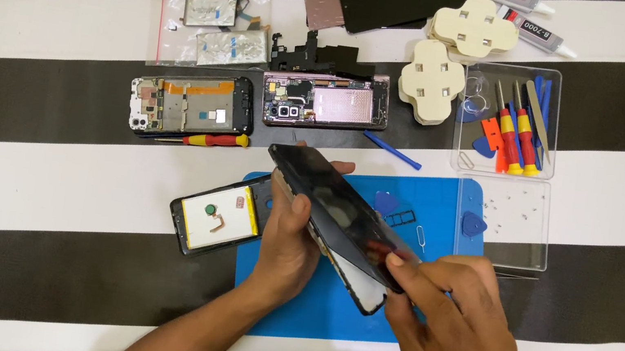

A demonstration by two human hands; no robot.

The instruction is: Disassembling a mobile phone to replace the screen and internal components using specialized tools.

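While the left hand clamps the phone body from its left edge over the blue mat, the right hand pinches the near right corner of the dark screen panel, tilted up off the body. The panel looks thin, stiff, glossy and probably brittle, so its edges seem the safest grip. Another opened phone lies just left.

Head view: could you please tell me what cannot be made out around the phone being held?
- Phone: its lower edge is hidden behind the right hand.
- Left hand: its fingertips are hidden behind the phone.
- Clear tray: small parts are too tiny to identify.
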